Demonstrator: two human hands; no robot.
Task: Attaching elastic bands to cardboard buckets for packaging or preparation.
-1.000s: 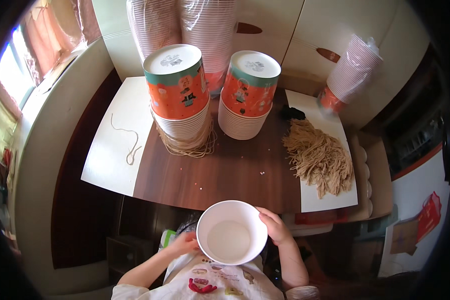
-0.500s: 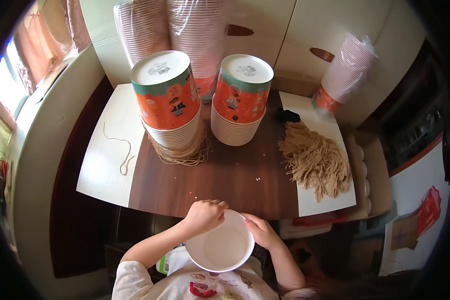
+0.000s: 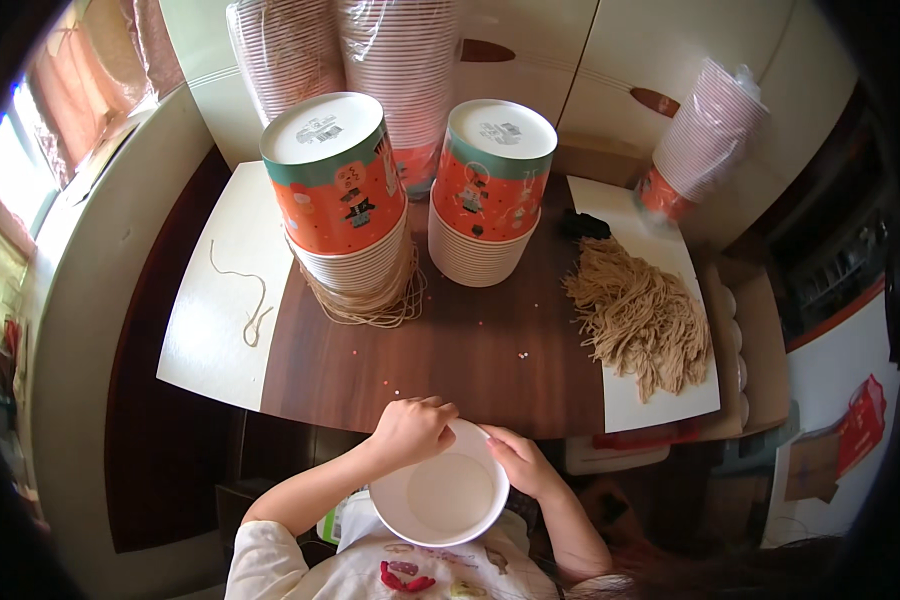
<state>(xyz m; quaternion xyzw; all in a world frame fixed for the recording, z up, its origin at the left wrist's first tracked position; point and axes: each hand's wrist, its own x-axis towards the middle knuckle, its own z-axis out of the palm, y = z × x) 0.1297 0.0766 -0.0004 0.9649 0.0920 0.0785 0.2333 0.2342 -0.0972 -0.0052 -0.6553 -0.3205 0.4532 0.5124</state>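
Over my lap, a white paper bucket (image 3: 450, 495) tilts with its open mouth toward me, and its inside looks bare. My right hand (image 3: 522, 462) grips its right rim, thumb at the edge and fingers around the outside. At the far rim, my left hand (image 3: 415, 428) is closed with its fingers curled. What those fingertips pinch is hidden. Beyond my hands on the table stand two stacks of upturned orange-and-green paper buckets, a left stack (image 3: 340, 205) and a right stack (image 3: 490, 190). Loops of tan cord (image 3: 370, 305) lie around the left stack's foot.
A heap of cut tan cords (image 3: 640, 315) lies on the table's right white panel, beside a black item (image 3: 583, 225). One loose cord (image 3: 262, 300) rests on the left panel. Plastic-wrapped bucket stacks (image 3: 400, 80) rise behind; another wrapped stack (image 3: 705, 140) stands far right. A cardboard box (image 3: 755, 350) adjoins the table.
The table and its things have shifted slightly in the picture as the view moved. Both hands keep nearly the same hold at the bucket's rim.
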